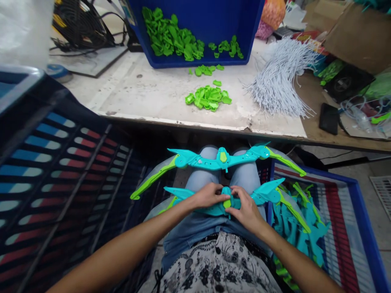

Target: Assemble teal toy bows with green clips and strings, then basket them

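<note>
Two turquoise plastic toy bows with lime-green limbs lie across my lap. On the nearer toy bow (267,195), my left hand (210,196) and my right hand (244,206) close around the middle from either side. Between my fingertips sits a small lime-green piece (227,204) on the bow's centre, partly covered by my thumbs. The farther toy bow (201,162) rests over my knees, untouched, with a lime-green piece (223,156) seated in its centre.
Loose green pieces (210,98) lie on the worktable (122,97) before a blue bin (201,64) holding more. White cords (281,81) and a black phone (329,118) are to the right. Crates stand on both sides: a dark crate (61,134) and a blue-rimmed crate (363,228) of bows.
</note>
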Tool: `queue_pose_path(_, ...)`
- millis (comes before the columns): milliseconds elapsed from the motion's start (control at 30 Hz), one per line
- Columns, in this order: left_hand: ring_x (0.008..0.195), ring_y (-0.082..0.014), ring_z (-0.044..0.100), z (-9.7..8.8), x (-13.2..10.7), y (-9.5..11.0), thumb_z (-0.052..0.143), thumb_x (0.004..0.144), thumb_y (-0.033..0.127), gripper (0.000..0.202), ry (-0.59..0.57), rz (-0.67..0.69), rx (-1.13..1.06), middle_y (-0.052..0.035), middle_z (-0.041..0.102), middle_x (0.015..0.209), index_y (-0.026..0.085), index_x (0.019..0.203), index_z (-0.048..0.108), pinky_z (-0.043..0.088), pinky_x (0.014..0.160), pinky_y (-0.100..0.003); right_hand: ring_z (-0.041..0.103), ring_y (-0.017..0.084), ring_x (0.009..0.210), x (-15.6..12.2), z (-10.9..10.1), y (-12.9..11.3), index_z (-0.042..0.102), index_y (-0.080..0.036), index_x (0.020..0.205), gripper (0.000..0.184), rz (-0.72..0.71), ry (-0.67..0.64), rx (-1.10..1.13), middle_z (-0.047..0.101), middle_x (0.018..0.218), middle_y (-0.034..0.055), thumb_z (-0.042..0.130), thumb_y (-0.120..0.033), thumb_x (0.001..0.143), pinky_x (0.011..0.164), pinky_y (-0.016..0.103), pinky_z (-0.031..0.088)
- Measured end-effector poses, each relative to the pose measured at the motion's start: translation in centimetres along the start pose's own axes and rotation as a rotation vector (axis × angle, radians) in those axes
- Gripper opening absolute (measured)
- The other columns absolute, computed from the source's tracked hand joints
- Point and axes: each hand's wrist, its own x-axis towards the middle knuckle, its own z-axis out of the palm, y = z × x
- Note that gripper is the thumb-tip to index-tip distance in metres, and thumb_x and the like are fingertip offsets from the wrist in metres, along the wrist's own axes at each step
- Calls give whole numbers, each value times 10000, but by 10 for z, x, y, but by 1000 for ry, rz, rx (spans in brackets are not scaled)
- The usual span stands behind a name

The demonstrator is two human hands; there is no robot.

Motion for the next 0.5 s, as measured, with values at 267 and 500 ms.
queue_pose_path(267, 695, -185, 569, 3, -4, -3, 547, 813, 457, 359, 108, -50, 219, -37, 650, 757, 122, 887, 652, 381, 593, -254, 552, 298, 1123, 17, -3, -9, 469, -197, 1333, 751, 66, -213, -182, 590, 1214, 117, 792, -211, 655, 940, 432, 473)
queue_pose_path(500, 1138, -298, 527, 54, -40, -5, 508, 884, 300, 476, 483, 133, 598, -163, 549, 1281, 160, 1334, 439, 442, 931, -430, 619, 232, 943, 121, -77, -17, 678, -208, 1044, 221, -239, 20, -225, 690, 1006, 57, 513, -230, 898, 861, 361, 493)
